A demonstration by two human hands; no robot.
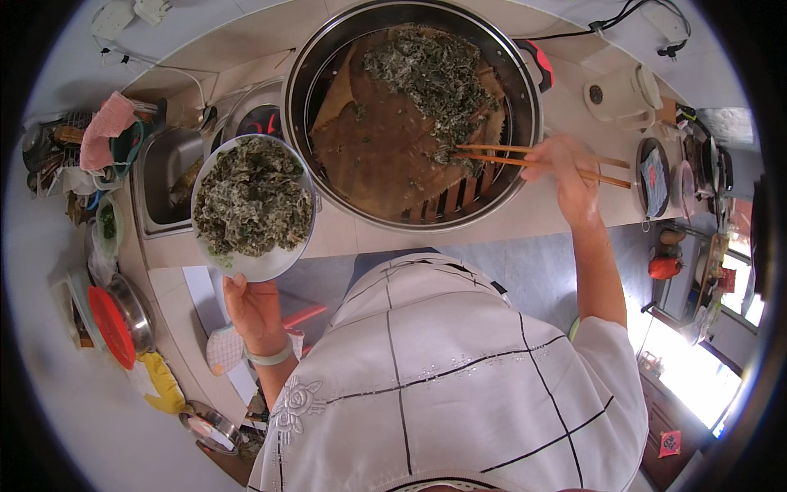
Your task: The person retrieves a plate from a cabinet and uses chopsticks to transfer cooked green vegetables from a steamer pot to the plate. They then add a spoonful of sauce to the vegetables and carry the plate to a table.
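Observation:
My left hand grips the near rim of a white plate, thumb on top. Dark green, flour-coated leafy greens are heaped on it. In my right hand is a pair of wooden chopsticks, their tips touching the edge of more greens in a large round steamer pot. Those greens lie on a brown steamer cloth along the pot's far and right side. Dark slats show beneath the cloth's near edge.
Left of the pot is a steel sink, partly behind the plate. The pot's red-and-black handle juts out on the right. Beyond it stand a white electric kettle and a folded blue cloth. Steel bowls line the left counter.

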